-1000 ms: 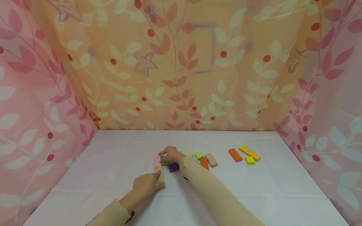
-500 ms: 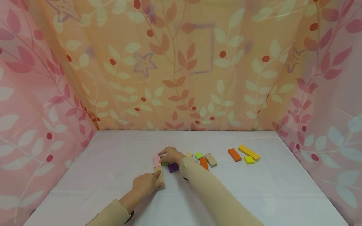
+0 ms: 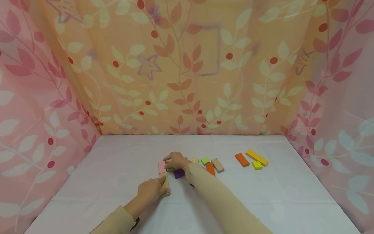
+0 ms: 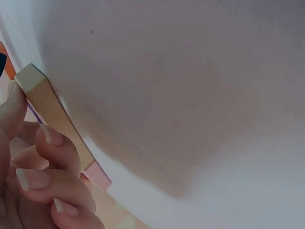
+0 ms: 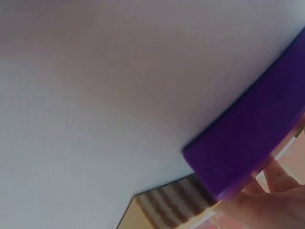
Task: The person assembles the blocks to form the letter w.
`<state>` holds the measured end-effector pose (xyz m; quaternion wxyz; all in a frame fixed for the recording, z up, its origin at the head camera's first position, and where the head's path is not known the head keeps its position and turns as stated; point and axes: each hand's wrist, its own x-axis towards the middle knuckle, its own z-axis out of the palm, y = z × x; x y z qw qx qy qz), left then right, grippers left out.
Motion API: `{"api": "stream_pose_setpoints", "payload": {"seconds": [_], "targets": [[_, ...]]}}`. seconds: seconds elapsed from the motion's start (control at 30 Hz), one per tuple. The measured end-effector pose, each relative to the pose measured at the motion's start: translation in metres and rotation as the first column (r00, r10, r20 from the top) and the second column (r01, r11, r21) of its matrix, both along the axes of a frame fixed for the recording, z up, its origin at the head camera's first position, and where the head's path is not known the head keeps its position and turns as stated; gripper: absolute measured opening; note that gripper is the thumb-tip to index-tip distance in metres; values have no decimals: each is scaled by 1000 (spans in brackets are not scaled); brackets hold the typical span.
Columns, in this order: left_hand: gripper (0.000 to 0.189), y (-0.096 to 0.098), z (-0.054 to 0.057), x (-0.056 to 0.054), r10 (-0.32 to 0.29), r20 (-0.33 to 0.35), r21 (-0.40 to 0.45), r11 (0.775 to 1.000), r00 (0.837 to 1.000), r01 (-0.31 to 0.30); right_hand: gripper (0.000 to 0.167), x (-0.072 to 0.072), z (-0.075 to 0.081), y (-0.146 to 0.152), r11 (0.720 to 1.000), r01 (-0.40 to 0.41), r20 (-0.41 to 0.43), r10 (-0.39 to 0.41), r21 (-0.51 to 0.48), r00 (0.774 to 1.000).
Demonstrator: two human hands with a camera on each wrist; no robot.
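A natural wooden block (image 3: 165, 185) and a pink block (image 3: 162, 166) lie end to end in a line on the white tabletop. My left hand (image 3: 150, 191) holds the wooden block, the thumb at its near end and the index finger along it. In the left wrist view, the other fingers of my left hand (image 4: 52, 176) curl beside this wooden block (image 4: 55, 112). My right hand (image 3: 177, 160) has its fingertips on the pink block's right side and far corner. Partly hidden beneath that hand are a green block (image 3: 170, 169) and a purple block (image 3: 179, 173).
Right of the right hand lie a striped block (image 3: 195, 160), a light green block (image 3: 205, 161), an orange block (image 3: 210, 169) and a plain wooden block (image 3: 217, 165). Farther right are another orange block (image 3: 242, 160), a long yellow block (image 3: 256, 157) and a small yellow block (image 3: 257, 165).
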<state>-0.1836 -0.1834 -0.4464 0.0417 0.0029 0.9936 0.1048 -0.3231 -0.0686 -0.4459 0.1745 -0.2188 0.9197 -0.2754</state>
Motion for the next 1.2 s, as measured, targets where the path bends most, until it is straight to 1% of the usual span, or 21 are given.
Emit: {"api": "stream_pose_setpoints", "payload": {"seconds": [0.1,0.23,0.3,0.37,0.43,0.5,0.63,0.73,0.83,0.93,1.03,1.2], "targets": [[65,1,1,0,-5,9,0,1000,1000,5,42,0,0,3,1000,-1,1,1,-14,1000],[65,-1,2,-2,-3,6,27,1000,1000,3,44,-4,-1,12,995,-39,-1,39,-94,999],[67,-6,3,-6,2,7,45,999,1000,-2,43,-6,-1,18,991,-59,0,59,-120,998],[71,-14,6,-12,-3,17,72,997,1000,2,40,-8,-1,24,990,-67,4,68,-122,998],[76,-23,6,-19,-16,35,96,995,999,12,39,-7,-1,28,992,-70,16,72,-102,997],[82,-31,6,-28,-28,67,111,994,997,20,39,-6,-2,29,993,-78,24,81,-91,996],[88,-41,3,-44,-68,122,106,993,990,55,41,-1,-4,29,990,-111,10,113,-83,994],[91,-43,2,-52,-90,144,104,992,985,75,42,1,-5,28,992,-105,-14,105,-75,994],[90,-43,3,-56,-100,153,114,990,983,83,40,3,-4,26,994,-80,-26,78,-76,997],[88,-41,4,-57,-104,153,105,991,983,89,38,5,-3,25,995,-68,-38,65,-73,997],[86,-40,2,-58,-106,140,84,992,984,95,34,7,-2,24,996,-69,-54,66,-57,996],[86,-39,1,-59,-89,117,79,994,989,80,26,8,-1,23,996,-64,-72,60,-56,996]]}}
